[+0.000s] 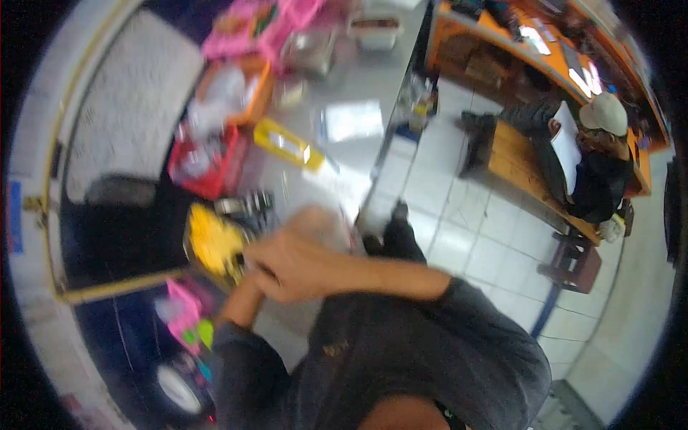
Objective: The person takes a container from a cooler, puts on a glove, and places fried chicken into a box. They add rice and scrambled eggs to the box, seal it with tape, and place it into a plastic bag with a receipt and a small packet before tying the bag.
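My forearms cross over the metal table (287, 183). My right hand (287, 265) reaches in from the right, its fingers curled against my left wrist; anything inside them is hidden. Beyond it, my left hand (315, 223) is smeared by motion, its fingers unclear. Beside my hands on the left sits a container of yellow material (213, 240). A yellow tool or package (287, 145) lies farther up the table, near white papers (344, 188) and a clear packet (352, 120).
Red (235, 161), orange (262, 93) and pink (247, 44) baskets line the table's left side. A person (605, 168) in a light cap sits at right, holding a white sheet, by a wooden bench (527, 168). A dark stool (577, 265) stands on the tiled floor.
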Available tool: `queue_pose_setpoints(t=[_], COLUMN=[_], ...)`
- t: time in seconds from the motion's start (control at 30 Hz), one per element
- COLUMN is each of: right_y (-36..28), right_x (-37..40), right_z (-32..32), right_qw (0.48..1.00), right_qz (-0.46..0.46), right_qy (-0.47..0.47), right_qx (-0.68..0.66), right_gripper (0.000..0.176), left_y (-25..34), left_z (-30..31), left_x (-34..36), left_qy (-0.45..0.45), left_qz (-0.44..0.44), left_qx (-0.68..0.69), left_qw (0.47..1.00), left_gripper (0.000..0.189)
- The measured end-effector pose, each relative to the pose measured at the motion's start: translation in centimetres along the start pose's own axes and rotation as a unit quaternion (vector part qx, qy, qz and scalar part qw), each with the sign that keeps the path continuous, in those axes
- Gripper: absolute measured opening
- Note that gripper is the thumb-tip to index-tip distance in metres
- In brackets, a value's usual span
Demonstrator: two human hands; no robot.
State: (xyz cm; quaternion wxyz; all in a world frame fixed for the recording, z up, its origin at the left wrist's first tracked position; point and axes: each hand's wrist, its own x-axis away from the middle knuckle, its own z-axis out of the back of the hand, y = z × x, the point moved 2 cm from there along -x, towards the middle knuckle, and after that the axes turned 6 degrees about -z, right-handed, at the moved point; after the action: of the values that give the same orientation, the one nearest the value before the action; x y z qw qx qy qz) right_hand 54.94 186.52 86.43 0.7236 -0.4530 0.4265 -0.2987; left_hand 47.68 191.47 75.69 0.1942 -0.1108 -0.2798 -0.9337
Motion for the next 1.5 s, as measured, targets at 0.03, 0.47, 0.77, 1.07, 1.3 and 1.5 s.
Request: queue_pose_setpoints(t=[0.03, 0.47, 0.77, 1.07, 1.3, 1.5], right_y=[0.1, -3.8, -6.8, -9.1, -9.6, -8.3], right_x=[0.0, 4.8, 17.9, 26.8, 24.3, 16.2], right_z=[0.3, 7.1, 16.5, 22.6, 20.6, 14.8], right_qw=[1.000, 0.993, 0.989, 0.990, 0.994, 0.994], right_qz=[0.011, 0.058, 0.062, 0.049, 0.059, 0.046], right_qy=[0.010, 0.095, 0.124, 0.120, 0.067, -0.020], right_qx=[-0.015, -0.044, -0.045, -0.063, -0.065, -0.096], right_gripper=[0.015, 0.013, 0.013, 0.014, 0.012, 0.011], left_y=[0.5, 7.1, 14.3, 20.5, 19.2, 14.0], left_z=[0.1, 3.5, 0.1, -3.1, -4.6, -4.4], left_x=[-0.8, -6.2, -12.6, -17.5, -15.8, -10.9], left_qy=[-0.040, -0.131, -0.056, -0.011, 0.018, 0.058], left_qz=[-0.016, 0.190, 0.211, 0.205, 0.181, 0.158], left_qx=[-0.009, -0.097, -0.095, -0.081, -0.046, -0.009], left_qw=[0.999, 0.968, 0.971, 0.975, 0.982, 0.986], left_gripper=[0.016, 0.032, 0.033, 0.034, 0.035, 0.036])
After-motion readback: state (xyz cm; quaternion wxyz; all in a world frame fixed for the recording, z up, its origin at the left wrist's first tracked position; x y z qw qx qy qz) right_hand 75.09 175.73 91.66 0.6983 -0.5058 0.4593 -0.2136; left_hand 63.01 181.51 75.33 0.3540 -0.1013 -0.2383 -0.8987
